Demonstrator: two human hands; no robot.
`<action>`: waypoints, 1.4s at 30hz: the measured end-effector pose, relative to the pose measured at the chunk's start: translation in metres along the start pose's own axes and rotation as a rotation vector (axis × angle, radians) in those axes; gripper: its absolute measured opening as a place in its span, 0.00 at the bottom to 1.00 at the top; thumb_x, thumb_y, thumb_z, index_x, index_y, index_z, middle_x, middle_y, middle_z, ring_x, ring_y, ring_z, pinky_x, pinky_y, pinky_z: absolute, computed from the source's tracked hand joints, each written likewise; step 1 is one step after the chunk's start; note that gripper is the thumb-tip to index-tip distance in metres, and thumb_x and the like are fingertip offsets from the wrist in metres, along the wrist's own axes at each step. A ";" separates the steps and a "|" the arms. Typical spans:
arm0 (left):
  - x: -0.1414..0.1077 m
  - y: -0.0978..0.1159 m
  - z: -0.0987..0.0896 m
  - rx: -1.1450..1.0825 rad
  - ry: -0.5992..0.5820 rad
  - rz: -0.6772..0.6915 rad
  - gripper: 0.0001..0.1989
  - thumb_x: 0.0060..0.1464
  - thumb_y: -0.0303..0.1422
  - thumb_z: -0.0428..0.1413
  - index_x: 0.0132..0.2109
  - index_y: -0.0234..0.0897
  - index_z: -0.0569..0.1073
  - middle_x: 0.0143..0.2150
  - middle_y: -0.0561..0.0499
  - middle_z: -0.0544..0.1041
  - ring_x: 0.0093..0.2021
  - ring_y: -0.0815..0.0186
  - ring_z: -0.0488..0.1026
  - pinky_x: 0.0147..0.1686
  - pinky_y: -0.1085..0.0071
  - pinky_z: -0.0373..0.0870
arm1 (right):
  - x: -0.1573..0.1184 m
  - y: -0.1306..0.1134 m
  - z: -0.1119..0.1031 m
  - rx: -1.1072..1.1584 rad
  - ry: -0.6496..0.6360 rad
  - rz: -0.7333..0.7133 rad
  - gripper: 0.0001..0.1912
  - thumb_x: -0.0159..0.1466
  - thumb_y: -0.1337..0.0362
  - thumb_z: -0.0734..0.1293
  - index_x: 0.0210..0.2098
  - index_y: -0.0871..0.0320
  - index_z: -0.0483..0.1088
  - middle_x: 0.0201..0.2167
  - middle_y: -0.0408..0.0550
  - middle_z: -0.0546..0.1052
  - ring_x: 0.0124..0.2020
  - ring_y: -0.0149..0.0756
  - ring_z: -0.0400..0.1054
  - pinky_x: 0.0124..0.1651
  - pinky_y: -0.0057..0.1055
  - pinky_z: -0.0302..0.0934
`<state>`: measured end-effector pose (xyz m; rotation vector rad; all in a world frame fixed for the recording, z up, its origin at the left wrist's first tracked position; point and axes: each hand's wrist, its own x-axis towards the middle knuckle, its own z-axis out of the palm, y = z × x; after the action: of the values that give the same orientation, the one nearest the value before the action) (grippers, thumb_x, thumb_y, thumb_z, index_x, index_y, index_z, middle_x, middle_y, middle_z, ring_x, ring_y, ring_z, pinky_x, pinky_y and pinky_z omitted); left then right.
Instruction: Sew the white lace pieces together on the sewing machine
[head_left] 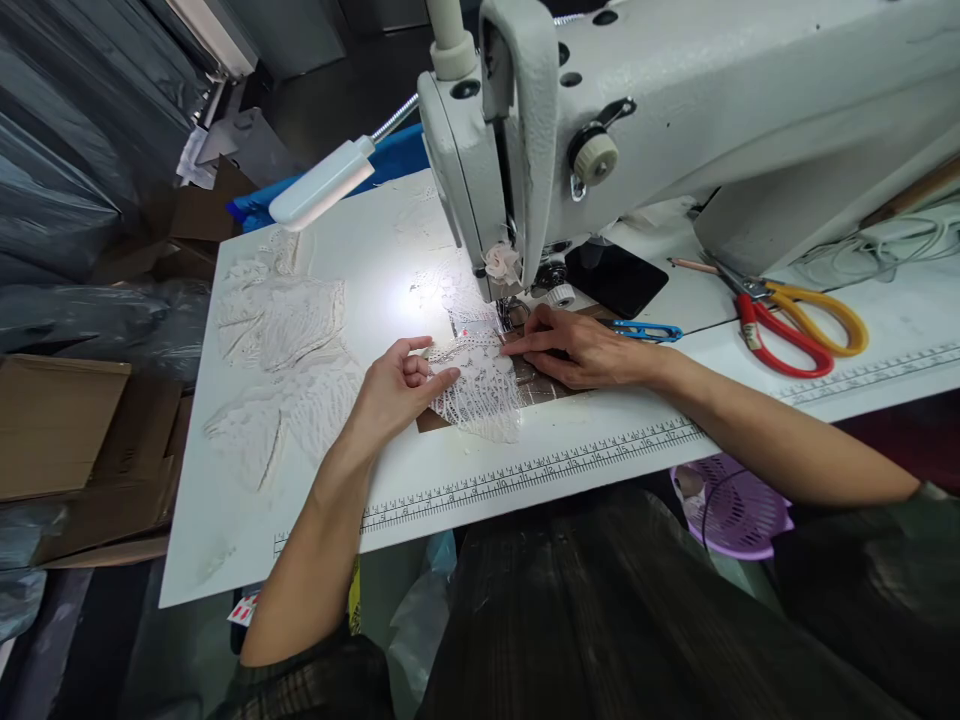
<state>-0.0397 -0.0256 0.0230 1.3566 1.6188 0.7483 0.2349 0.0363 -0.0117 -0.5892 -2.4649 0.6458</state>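
A piece of white lace fabric (480,393) lies under the needle area of a white sewing machine (517,170). My left hand (395,388) pinches the lace's left edge between thumb and fingers. My right hand (574,348) rests by the presser foot (511,314), its index fingertip pressing on the lace's right side; its other fingers are bent and partly hidden, and I cannot tell whether they hold anything. On the left of the table lie several more lace pieces (289,325).
Right of the needle are a black phone (616,278), blue thread snips (647,331) and scissors (795,318) with red and yellow handles. A lamp (322,185) hangs at the left. A ruler strip (525,472) runs along the table's front edge. Below stands a purple basket (739,510).
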 end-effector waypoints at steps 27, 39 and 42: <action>0.003 0.002 -0.002 -0.038 0.016 -0.045 0.33 0.43 0.38 0.70 0.55 0.35 0.70 0.26 0.59 0.67 0.25 0.74 0.64 0.30 0.74 0.65 | -0.003 -0.008 -0.004 0.020 0.024 0.129 0.18 0.70 0.65 0.58 0.52 0.60 0.76 0.40 0.53 0.76 0.39 0.38 0.69 0.45 0.35 0.64; -0.002 0.005 0.003 0.010 0.041 -0.043 0.31 0.45 0.39 0.68 0.56 0.37 0.70 0.28 0.58 0.67 0.25 0.72 0.64 0.29 0.73 0.65 | -0.006 -0.018 -0.006 -0.112 -0.142 -0.027 0.17 0.69 0.63 0.62 0.53 0.50 0.77 0.43 0.52 0.72 0.42 0.41 0.66 0.46 0.39 0.61; -0.003 0.001 0.003 0.014 0.026 -0.020 0.32 0.47 0.40 0.68 0.58 0.38 0.69 0.28 0.58 0.68 0.26 0.71 0.65 0.28 0.73 0.66 | -0.006 -0.018 -0.006 -0.109 -0.145 -0.036 0.17 0.68 0.64 0.62 0.53 0.51 0.76 0.43 0.53 0.72 0.42 0.41 0.66 0.47 0.40 0.61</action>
<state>-0.0363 -0.0282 0.0234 1.3437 1.6584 0.7463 0.2377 0.0207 0.0009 -0.5551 -2.6532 0.5608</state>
